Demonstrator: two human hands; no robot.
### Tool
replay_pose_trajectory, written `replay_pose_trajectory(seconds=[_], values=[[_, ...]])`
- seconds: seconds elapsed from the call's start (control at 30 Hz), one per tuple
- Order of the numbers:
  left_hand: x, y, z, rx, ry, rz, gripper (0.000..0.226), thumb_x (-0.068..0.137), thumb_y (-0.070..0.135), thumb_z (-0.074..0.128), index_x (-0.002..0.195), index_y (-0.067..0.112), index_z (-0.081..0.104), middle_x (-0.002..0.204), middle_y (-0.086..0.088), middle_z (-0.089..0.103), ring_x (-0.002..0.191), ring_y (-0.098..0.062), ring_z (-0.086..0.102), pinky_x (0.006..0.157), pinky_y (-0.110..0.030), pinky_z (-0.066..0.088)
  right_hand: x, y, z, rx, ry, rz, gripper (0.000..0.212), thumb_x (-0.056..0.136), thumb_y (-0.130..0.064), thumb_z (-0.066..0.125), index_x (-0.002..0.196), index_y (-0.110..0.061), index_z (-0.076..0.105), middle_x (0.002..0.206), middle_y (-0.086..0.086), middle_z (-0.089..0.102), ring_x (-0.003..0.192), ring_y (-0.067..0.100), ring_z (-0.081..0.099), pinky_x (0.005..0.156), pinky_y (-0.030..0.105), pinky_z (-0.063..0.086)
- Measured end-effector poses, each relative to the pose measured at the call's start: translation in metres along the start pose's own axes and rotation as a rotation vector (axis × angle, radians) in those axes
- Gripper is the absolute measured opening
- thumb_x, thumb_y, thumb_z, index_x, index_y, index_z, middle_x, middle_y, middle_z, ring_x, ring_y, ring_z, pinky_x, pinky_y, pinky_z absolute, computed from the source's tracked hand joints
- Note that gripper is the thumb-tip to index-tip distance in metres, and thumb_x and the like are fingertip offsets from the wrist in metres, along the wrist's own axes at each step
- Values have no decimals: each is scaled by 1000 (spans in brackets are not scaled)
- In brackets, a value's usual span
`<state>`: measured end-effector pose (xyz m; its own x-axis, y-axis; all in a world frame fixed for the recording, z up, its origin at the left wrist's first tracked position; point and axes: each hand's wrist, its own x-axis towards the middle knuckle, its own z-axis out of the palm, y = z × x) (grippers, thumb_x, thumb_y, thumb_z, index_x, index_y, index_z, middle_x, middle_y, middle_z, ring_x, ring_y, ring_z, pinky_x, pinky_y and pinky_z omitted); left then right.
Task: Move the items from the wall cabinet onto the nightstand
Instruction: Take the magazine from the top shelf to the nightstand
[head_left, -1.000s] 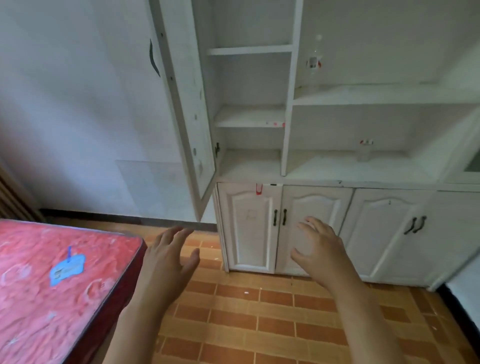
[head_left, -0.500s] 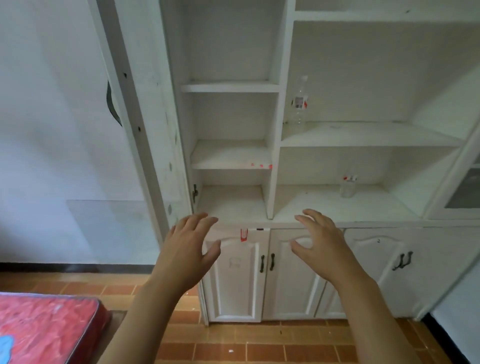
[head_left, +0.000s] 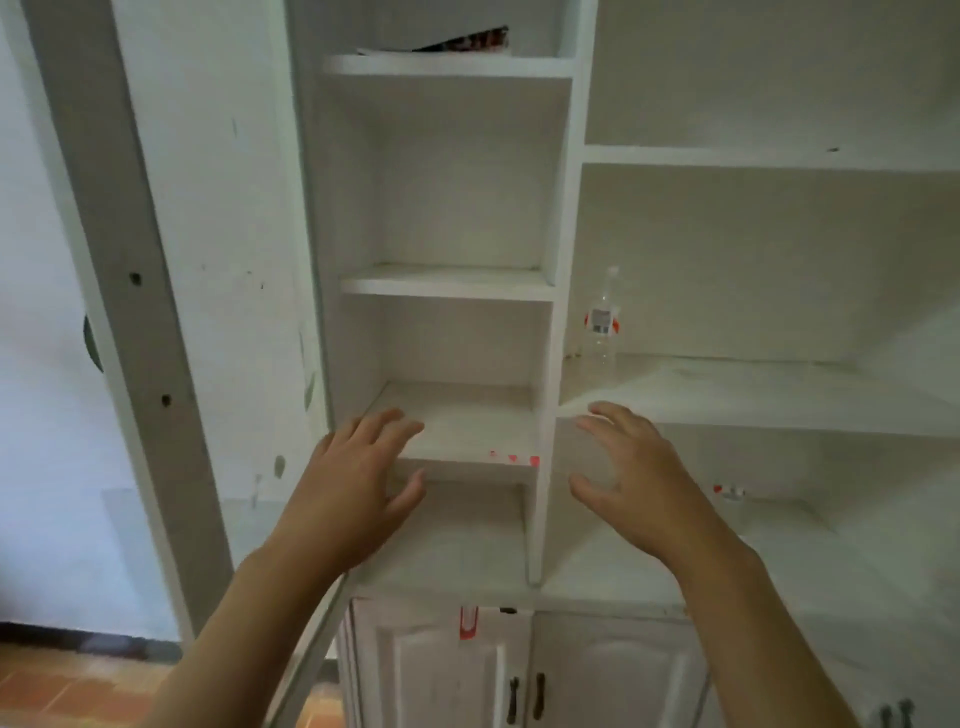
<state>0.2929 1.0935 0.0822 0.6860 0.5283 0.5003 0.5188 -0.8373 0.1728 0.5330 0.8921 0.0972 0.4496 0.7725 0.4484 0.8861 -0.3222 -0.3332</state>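
While both hands hang empty before the wall cabinet (head_left: 566, 218), this is how things lie.

Left hand: the left hand (head_left: 348, 493) hovers in front of the narrow column of shelves, fingers (head_left: 387, 423) straight and spread, holding nothing.

Right hand: the right hand (head_left: 631, 483) hovers at the front edge of the wide shelf (head_left: 753, 395), fingers loosely curved and apart, gripping nothing.

Bottle: a clear plastic bottle (head_left: 602, 322) stands upright at the back left corner of that wide shelf, well behind the right hand.

Small jar: a small clear jar (head_left: 730, 491) with a red and white top sits toward the back of the shelf below, partly hidden by the right wrist.

Top shelf: something flat with a dark and red print (head_left: 467, 41) lies on the highest narrow shelf; too blurred to name.

Handling: the bottle looks empty, so probably light, easily tipped and slightly crushable; best taken round the middle, at the label, with a gentle wrap.

Nightstand: out of view.
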Motion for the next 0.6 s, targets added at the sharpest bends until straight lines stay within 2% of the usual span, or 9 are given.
replay_pose_trajectory(seconds=[0.13, 0.27, 0.37, 0.47, 0.6], values=[[56, 16, -3, 19, 91, -37, 67, 91, 66, 32, 150, 36, 42, 157, 6, 42, 142, -20, 41, 116, -46, 40, 66, 19, -25, -6, 54, -121, 64, 93, -44, 65, 152, -31, 46, 161, -10, 35, 148, 13, 30, 122, 39, 29], [104, 29, -11, 66, 155, -59, 62, 94, 60, 41, 152, 38, 37, 160, 8, 36, 146, -18, 36, 120, -42, 34, 123, 33, -50, -33, 103, -250, 67, 90, -55, 56, 151, -30, 48, 161, -10, 36, 148, 13, 32, 121, 46, 32], [135, 31, -20, 102, 220, -45, 65, 93, 64, 38, 152, 37, 37, 160, 8, 37, 145, -17, 38, 120, -40, 35, 160, 37, -71, -59, 138, -346, 62, 95, -52, 59, 152, -33, 45, 161, -15, 33, 145, 10, 33, 120, 43, 34], [166, 29, -34, 145, 273, -44, 59, 97, 56, 50, 152, 37, 40, 159, 8, 38, 144, -17, 37, 119, -39, 34, 194, 33, -92, -101, 191, -429, 63, 94, -55, 55, 152, -34, 43, 162, -15, 31, 146, 8, 29, 121, 38, 30], [205, 30, -62, 202, 338, 4, 57, 96, 54, 48, 150, 36, 42, 157, 6, 41, 144, -18, 37, 120, -43, 33, 232, 19, -116, -130, 261, -504, 65, 91, -58, 52, 151, -34, 45, 161, -13, 32, 146, 10, 31, 120, 41, 31]])
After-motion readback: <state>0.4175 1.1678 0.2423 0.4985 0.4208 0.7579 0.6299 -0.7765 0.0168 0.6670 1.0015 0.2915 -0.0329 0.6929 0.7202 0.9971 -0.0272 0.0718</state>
